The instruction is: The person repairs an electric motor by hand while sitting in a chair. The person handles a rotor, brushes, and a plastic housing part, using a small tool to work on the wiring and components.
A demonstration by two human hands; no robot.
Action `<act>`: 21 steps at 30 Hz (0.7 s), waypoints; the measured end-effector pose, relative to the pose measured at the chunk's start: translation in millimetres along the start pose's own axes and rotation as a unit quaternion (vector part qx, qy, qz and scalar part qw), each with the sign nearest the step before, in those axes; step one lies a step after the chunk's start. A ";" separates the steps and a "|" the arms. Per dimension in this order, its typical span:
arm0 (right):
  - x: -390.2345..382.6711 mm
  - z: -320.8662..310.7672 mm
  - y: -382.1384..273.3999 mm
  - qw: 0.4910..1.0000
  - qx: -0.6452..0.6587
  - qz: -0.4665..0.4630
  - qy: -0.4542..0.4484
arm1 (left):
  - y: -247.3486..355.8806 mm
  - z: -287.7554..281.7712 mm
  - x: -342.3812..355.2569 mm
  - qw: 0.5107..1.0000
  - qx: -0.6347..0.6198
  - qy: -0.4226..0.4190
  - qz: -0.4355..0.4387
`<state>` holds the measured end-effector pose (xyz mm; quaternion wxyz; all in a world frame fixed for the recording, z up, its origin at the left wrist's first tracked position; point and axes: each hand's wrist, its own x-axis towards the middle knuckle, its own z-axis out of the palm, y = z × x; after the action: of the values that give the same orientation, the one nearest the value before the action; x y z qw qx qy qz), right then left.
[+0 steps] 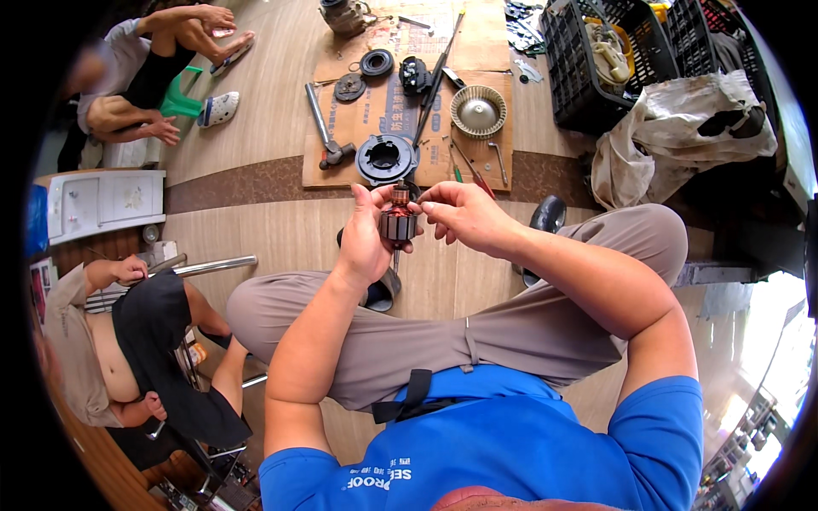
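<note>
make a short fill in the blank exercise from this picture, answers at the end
1. The ____ (left or right) hand wraps around the motor armature.
2. The round fan wheel lies to the ____ of the hammer.
3. The stool at upper left is coloured ____.
4. The person's shirt is mainly ____.

Missing words: left; right; green; blue

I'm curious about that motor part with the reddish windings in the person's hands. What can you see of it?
The motor part has a metallic-looking, dark grey cylinder with lengthwise grooves, reddish, copper-like windings, a coppery collar at the far end and a thin shaft pointing toward the person. It is held off the floor, near the cardboard. The left hand grips it; the right hand's fingertips are close to the collar, contact unclear.
</note>
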<state>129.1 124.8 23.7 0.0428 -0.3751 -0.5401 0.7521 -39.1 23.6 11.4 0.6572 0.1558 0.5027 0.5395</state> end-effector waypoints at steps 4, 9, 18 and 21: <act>1.2 -0.8 3.6 1.000 -0.005 -0.001 -0.001 | 1.3 -2.8 1.1 1.000 -0.010 0.011 0.013; 2.5 5.2 15.6 1.000 0.004 -0.011 0.014 | 6.0 -2.3 0.2 0.998 -0.022 0.032 0.040; -5.8 58.4 63.4 0.970 -0.137 0.030 -0.198 | 30.5 26.4 8.9 0.977 -0.182 -0.042 0.108; -11.4 77.9 64.5 0.953 -0.100 0.063 -0.280 | 39.4 45.5 13.8 0.970 -0.207 -0.055 0.118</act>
<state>111.7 32.0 -14.4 -0.1952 -0.1851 -0.5781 0.7704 -24.4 65.4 54.3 0.6336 0.1037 0.3210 0.6962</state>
